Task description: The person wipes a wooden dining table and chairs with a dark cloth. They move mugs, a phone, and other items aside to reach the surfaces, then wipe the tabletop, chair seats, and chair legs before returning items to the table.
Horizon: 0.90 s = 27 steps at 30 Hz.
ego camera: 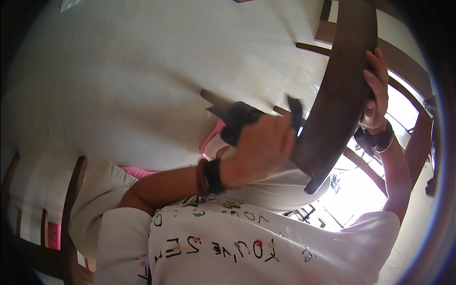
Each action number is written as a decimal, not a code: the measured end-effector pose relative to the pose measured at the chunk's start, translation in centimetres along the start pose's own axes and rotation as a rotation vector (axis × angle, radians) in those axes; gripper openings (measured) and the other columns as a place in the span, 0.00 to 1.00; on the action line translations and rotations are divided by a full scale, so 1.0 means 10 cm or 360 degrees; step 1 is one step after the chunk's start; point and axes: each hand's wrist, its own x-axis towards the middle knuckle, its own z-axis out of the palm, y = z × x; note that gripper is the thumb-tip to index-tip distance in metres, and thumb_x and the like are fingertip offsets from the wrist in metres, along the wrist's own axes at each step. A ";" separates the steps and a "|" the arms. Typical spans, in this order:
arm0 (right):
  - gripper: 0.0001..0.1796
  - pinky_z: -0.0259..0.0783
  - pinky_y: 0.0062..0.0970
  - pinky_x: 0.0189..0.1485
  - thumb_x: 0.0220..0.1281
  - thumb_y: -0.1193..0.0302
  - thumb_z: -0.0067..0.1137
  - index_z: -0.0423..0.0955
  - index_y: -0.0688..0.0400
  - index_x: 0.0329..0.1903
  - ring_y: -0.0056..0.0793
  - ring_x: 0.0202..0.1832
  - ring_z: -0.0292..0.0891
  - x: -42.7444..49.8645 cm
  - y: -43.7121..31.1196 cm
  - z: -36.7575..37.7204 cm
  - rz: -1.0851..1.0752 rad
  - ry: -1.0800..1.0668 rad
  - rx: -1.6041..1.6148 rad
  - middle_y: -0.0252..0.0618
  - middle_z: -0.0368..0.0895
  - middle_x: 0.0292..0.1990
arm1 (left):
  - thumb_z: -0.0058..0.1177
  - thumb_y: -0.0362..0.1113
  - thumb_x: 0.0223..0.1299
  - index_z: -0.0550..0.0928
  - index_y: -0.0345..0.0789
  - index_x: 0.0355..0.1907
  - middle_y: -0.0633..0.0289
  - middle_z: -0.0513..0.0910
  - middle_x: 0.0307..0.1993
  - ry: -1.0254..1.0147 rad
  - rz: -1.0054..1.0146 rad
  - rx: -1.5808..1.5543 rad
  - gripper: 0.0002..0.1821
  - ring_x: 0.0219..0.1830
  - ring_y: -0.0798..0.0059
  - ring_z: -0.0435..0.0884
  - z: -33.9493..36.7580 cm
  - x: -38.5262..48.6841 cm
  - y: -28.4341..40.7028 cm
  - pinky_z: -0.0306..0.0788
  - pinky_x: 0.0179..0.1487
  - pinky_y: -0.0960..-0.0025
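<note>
My left hand (265, 146), blurred, is closed around a bunched dark cloth (242, 119), and part of the cloth sticks up beyond the fingers. It is close to the left edge of a long dark-brown wooden board (342, 85), which seems to be part of a piece of furniture. Whether the cloth touches the board cannot be made out. On the board's right edge lies my right hand (377, 89), its fingers and thumb bent over that edge. The board's near end (310, 185) comes down beside my lap.
Wooden legs (215, 98) stick out over the pale floor (117, 78) left of the board. Pink footwear (210, 142) shows by my legs. More dark wooden furniture (73, 196) stands at the left, and curved wooden parts (406, 57) at the right, near a bright opening.
</note>
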 end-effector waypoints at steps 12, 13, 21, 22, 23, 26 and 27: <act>0.32 0.51 0.57 0.76 0.81 0.47 0.33 0.75 0.57 0.64 0.59 0.75 0.60 -0.03 -0.16 -0.12 0.0049 -0.0052 -0.0019 0.58 0.71 0.68 | 0.41 0.36 0.75 0.76 0.25 0.42 0.48 0.85 0.34 -0.0300 -0.0380 0.0154 0.14 0.37 0.49 0.84 -0.25 0.28 -1.32 0.77 0.42 0.57; 0.32 0.50 0.58 0.76 0.80 0.47 0.33 0.75 0.57 0.64 0.59 0.75 0.60 -0.03 -0.16 -0.14 0.0064 -0.0074 -0.0033 0.57 0.71 0.68 | 0.41 0.38 0.77 0.76 0.25 0.43 0.49 0.86 0.33 -0.0266 -0.0384 0.0018 0.16 0.36 0.52 0.84 -0.31 0.36 -1.30 0.77 0.43 0.59; 0.40 0.49 0.54 0.77 0.70 0.49 0.53 0.57 0.56 0.77 0.60 0.77 0.54 -0.08 -0.29 -0.10 0.0309 0.0210 0.0285 0.61 0.62 0.73 | 0.29 0.47 0.81 0.49 0.33 0.81 0.59 0.66 0.74 -0.0501 -0.0118 -0.2573 0.34 0.72 0.72 0.67 -0.06 0.57 0.39 0.57 0.76 0.64; 0.40 0.49 0.55 0.77 0.70 0.49 0.53 0.57 0.57 0.77 0.61 0.77 0.55 -0.08 -0.28 -0.10 0.0319 0.0166 0.0304 0.62 0.63 0.72 | 0.31 0.43 0.80 0.48 0.32 0.81 0.59 0.65 0.75 -0.0485 0.0109 -0.2275 0.33 0.75 0.71 0.64 -0.02 0.63 0.48 0.54 0.78 0.64; 0.40 0.49 0.55 0.77 0.70 0.49 0.53 0.56 0.57 0.76 0.61 0.76 0.56 -0.09 -0.29 -0.10 0.0332 0.0164 0.0325 0.63 0.64 0.72 | 0.36 0.36 0.78 0.46 0.31 0.81 0.56 0.62 0.76 -0.0459 0.0305 -0.2021 0.35 0.77 0.68 0.60 -0.02 0.78 0.45 0.51 0.79 0.64; 0.40 0.50 0.58 0.76 0.71 0.47 0.52 0.58 0.59 0.75 0.62 0.73 0.61 -0.10 -0.27 -0.13 0.0199 0.0146 0.0209 0.64 0.66 0.70 | 0.44 0.29 0.73 0.46 0.27 0.80 0.49 0.57 0.78 0.0143 0.0801 -0.1526 0.38 0.80 0.59 0.53 0.09 1.54 0.33 0.45 0.80 0.62; 0.39 0.51 0.58 0.76 0.71 0.47 0.52 0.58 0.59 0.74 0.62 0.73 0.61 -0.10 -0.27 -0.14 0.0181 0.0125 0.0189 0.64 0.66 0.70 | 0.45 0.28 0.72 0.47 0.27 0.80 0.46 0.55 0.78 0.0449 0.1118 -0.1300 0.38 0.81 0.57 0.51 0.17 1.85 0.32 0.44 0.81 0.61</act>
